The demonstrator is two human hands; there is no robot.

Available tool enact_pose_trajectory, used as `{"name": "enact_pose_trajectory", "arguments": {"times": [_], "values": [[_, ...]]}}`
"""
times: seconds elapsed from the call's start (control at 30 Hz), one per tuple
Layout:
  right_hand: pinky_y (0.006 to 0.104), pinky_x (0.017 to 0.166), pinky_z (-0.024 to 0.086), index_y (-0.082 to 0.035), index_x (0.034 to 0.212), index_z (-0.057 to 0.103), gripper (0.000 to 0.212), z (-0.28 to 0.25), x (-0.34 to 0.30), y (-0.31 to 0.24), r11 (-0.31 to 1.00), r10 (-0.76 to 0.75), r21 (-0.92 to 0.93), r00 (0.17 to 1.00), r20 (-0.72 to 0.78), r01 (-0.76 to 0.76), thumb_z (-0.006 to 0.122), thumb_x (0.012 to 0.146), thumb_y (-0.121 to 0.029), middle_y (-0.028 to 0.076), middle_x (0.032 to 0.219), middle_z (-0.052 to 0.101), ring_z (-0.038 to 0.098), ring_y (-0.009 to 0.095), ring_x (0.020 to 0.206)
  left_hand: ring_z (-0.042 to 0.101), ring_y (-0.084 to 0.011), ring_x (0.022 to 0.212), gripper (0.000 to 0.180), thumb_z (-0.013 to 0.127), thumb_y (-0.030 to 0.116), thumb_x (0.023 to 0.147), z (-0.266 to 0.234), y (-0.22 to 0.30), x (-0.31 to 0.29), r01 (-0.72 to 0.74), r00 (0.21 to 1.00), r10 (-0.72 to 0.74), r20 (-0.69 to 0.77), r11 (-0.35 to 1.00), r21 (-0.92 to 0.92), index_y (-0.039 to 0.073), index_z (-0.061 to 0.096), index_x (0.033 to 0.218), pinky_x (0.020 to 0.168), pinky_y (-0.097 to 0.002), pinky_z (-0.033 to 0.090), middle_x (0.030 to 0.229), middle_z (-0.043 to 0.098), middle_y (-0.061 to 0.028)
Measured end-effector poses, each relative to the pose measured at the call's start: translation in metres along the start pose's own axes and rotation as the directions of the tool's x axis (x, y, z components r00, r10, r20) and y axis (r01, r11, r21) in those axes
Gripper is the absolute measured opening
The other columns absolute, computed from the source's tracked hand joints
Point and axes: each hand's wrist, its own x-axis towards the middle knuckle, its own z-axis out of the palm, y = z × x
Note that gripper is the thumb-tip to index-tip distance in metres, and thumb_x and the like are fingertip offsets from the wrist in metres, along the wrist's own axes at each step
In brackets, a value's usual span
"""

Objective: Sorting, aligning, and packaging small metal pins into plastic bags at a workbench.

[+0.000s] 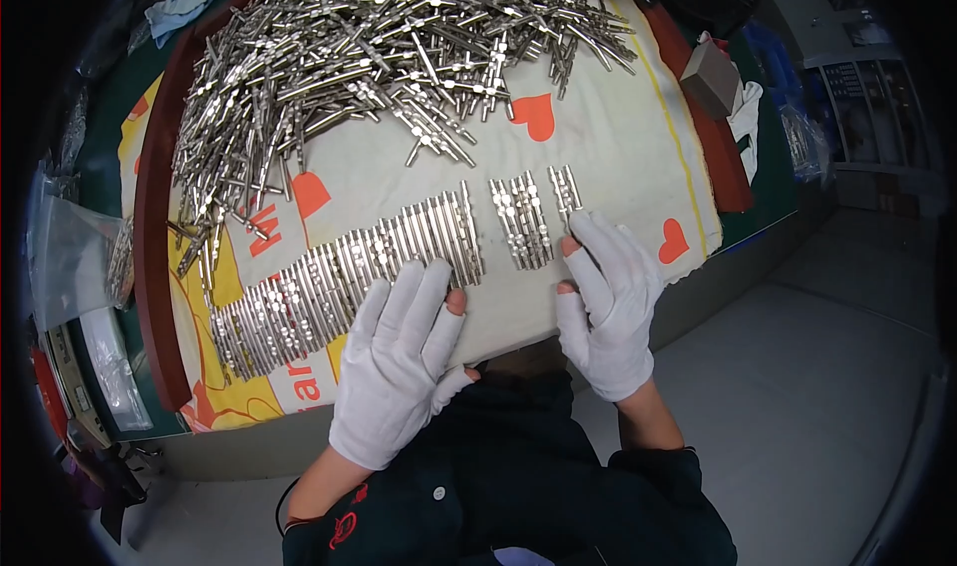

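Shiny stepped metal shafts lie side by side in a long slanting row (344,282) on a printed cloth. My left hand (394,367), in a white glove with bare thumb and index tips, rests with outstretched fingers over the near ends of this row. Right of the row is a smaller group of shafts (520,222), set parallel. Beyond that, a pair or so of shafts (564,189) lies just ahead of my right hand (610,307). That hand wears the same glove, fingers extended and thumb apart; its fingertips partly hide those shafts' near ends.
A large jumbled heap of shafts (399,48) covers the far side of the cloth (618,118). Dark red wooden rails (158,257) border the left and right. A brown block (710,80) stands by the right rail; clear plastic bags (75,252) lie at the left.
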Motion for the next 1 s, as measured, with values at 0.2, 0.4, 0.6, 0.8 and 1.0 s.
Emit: {"name": "enact_pose_trajectory", "arguments": {"times": [0.2, 0.4, 0.6, 0.8, 1.0], "values": [[0.0484, 0.097, 0.039, 0.001, 0.114, 0.054, 0.045, 0.007, 0.0, -0.006, 0.994, -0.072, 0.084, 0.997, 0.002, 0.071, 0.065, 0.071, -0.007, 0.015, 0.127, 0.051, 0.049, 0.034, 0.118, 0.038, -0.0422, 0.129, 0.071, 0.057, 0.045, 0.085, 0.001, 0.001, 0.001, 0.005, 1.0, -0.005, -0.003, 1.0, 0.011, 0.005, 0.037, 0.141, 0.107, -0.0533, 0.029, 0.141, 0.039, -0.0218], [0.0487, 0.097, 0.038, 0.002, 0.112, 0.056, 0.045, 0.003, 0.003, -0.01, 0.994, -0.065, 0.091, 0.997, 0.046, 0.061, 0.065, 0.07, -0.008, 0.016, 0.127, 0.051, 0.049, 0.034, 0.119, 0.037, -0.0418, 0.13, 0.07, 0.056, 0.044, 0.086, 0.002, 0.001, 0.0, 0.007, 1.0, -0.007, -0.003, 1.0, 0.015, 0.005, 0.037, 0.141, 0.108, -0.0529, 0.028, 0.142, 0.038, -0.0219], [0.0494, 0.097, 0.039, 0.004, 0.11, 0.057, 0.043, -0.002, 0.009, -0.014, 0.993, -0.081, 0.096, 0.989, 0.12, 0.069, 0.064, 0.071, -0.011, 0.019, 0.126, 0.052, 0.048, 0.035, 0.119, 0.037, -0.0413, 0.131, 0.07, 0.058, 0.043, 0.085, 0.002, 0.002, 0.0, 0.019, 1.0, -0.019, 0.007, 1.0, 0.013, 0.006, 0.038, 0.141, 0.108, -0.0528, 0.027, 0.143, 0.038, -0.0215], [0.0499, 0.096, 0.039, 0.003, 0.113, 0.054, 0.047, 0.0, 0.011, -0.015, 0.983, -0.108, 0.166, 0.983, 0.148, 0.084, 0.063, 0.069, -0.008, 0.019, 0.127, 0.053, 0.051, 0.037, 0.118, 0.037, -0.0412, 0.131, 0.071, 0.058, 0.043, 0.085, 0.001, 0.002, 0.0, 0.015, 1.0, -0.015, 0.002, 1.0, 0.012, 0.006, 0.038, 0.141, 0.108, -0.0529, 0.028, 0.142, 0.038, -0.0212], [0.0483, 0.098, 0.039, 0.006, 0.11, 0.058, 0.046, 0.002, 0.014, -0.017, 0.979, -0.158, 0.155, 0.977, 0.145, 0.136, 0.066, 0.071, -0.015, 0.02, 0.125, 0.053, 0.049, 0.034, 0.119, 0.037, -0.0416, 0.13, 0.07, 0.058, 0.044, 0.085, 0.002, 0.001, 0.001, 0.011, 1.0, -0.011, -0.005, 1.0, 0.004, 0.006, 0.038, 0.141, 0.107, -0.0529, 0.028, 0.142, 0.039, -0.0215]]}}
